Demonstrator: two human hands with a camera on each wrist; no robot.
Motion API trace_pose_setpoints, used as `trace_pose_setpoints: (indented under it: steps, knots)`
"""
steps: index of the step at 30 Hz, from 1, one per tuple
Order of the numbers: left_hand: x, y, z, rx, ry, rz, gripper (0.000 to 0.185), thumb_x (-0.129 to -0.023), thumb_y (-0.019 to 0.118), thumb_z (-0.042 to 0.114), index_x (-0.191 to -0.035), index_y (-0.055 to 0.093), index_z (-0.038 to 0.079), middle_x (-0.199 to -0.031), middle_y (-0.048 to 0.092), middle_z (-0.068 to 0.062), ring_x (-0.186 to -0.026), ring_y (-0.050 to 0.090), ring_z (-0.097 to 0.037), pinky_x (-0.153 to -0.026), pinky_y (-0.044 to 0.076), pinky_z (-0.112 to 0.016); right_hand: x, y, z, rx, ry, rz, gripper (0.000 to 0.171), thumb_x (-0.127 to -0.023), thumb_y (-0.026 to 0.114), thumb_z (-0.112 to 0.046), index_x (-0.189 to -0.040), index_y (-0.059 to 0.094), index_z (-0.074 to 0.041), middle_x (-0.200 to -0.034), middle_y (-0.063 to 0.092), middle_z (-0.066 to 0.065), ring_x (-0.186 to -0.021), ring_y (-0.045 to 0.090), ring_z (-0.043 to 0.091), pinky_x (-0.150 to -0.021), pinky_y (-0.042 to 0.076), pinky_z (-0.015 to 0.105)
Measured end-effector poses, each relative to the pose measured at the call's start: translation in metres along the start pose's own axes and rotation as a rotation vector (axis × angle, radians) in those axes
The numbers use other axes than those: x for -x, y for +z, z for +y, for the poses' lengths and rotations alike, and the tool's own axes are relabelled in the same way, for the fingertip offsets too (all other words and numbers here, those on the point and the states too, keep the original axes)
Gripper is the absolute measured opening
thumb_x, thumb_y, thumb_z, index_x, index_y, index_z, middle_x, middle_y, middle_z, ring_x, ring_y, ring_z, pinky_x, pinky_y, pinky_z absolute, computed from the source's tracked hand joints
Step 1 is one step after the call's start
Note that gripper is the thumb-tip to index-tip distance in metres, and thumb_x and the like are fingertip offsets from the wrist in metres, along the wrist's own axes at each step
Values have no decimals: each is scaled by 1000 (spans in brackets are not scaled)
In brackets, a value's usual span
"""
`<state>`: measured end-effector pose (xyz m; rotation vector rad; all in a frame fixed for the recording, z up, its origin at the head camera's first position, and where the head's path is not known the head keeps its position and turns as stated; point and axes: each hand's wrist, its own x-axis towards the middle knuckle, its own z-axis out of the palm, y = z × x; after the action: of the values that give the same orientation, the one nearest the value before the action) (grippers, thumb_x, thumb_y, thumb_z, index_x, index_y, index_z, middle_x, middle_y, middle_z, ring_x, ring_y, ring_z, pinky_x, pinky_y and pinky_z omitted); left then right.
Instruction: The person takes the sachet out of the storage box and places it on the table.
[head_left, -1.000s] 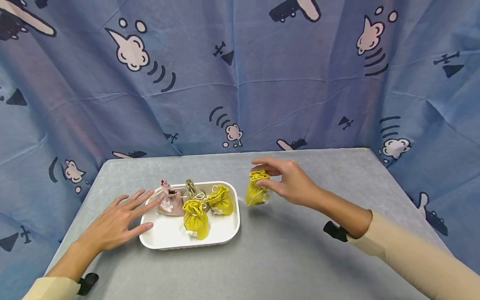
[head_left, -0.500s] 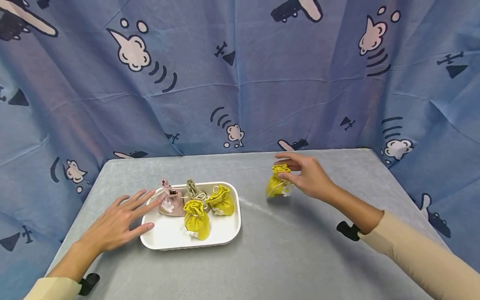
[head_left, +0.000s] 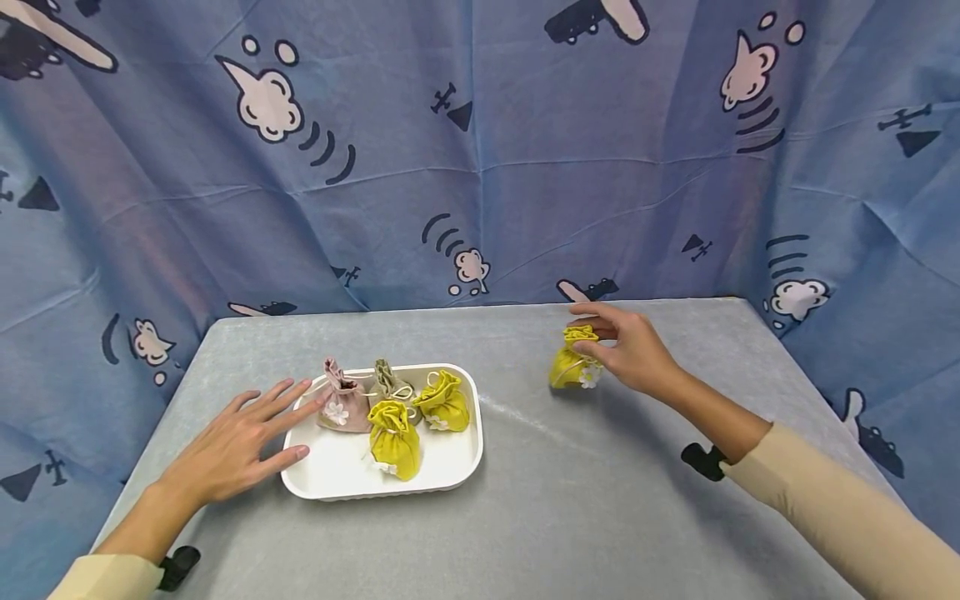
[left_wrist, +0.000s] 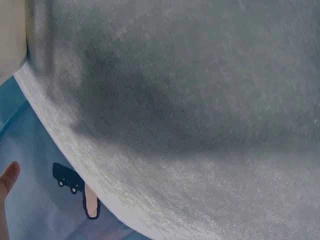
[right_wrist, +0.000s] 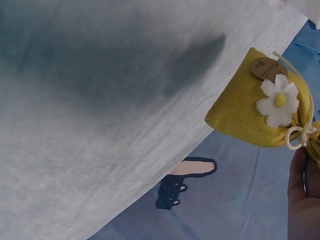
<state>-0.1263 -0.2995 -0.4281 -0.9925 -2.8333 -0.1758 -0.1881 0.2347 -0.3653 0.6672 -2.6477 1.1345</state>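
1. Pinching the gathered top of a yellow pouch [head_left: 574, 367], the right hand [head_left: 633, 352] has its thumb and fingers [head_left: 592, 348] curled narrowly round the ruffled neck; the pouch's base sits at the table surface, though I cannot tell whether it bears weight there.
2. Just below those fingertips, the right wrist view shows the pouch's white flower [right_wrist: 278, 100], a round brown tag [right_wrist: 265, 67] and a cream drawstring bow [right_wrist: 299, 136], with one finger [right_wrist: 303, 195] touching the cinched neck.
3. Beyond the right hand, towards the person, runs a cream sleeve [head_left: 832, 517] with a black strap [head_left: 701, 460] at the wrist.
4. Resting flat, the left hand [head_left: 232, 446] has its fingers [head_left: 288, 400] straight and spread wide, holding nothing; the fingertips touch the near-left rim of a white tray [head_left: 450, 467].
5. Just past those fingertips inside the tray stands a pink pouch [head_left: 341, 407]; beside it, further from the fingers, an olive pouch [head_left: 388, 382], then 2 yellow pouches, one at the back [head_left: 442, 402] and one nearer the person [head_left: 393, 440].
6. Well apart from the tray, to its right, lies the held pouch.
7. Under both hands spreads the grey table [head_left: 570, 500]; behind it hangs a blue patterned curtain [head_left: 480, 150].
8. From the left wrist view only grey tabletop, curtain and 1 fingertip [left_wrist: 7, 177] show.
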Motion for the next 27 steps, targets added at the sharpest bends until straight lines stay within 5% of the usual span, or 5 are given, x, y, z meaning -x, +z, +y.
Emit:
trace_pose_setpoints:
  steps: [16,27]
  knots:
    - [-1,2,0,16,17,13,68,-93,64,48,-154,40,31,-162,31,0,-139,40,-39,-100,34,-61,6,-1,30,43,84,9,49,-83,76,4,-130,61,-1,-110,73,18,-97,72,33,-81,56,40]
    - [0,2,-1,11,7,14,67,-92,65,49,-153,42,30,-158,38,-7,-139,40,-37,-100,35,-60,6,-7,32,62,63,0,49,-84,77,0,-129,61,1,-111,72,18,-99,70,34,-83,54,51]
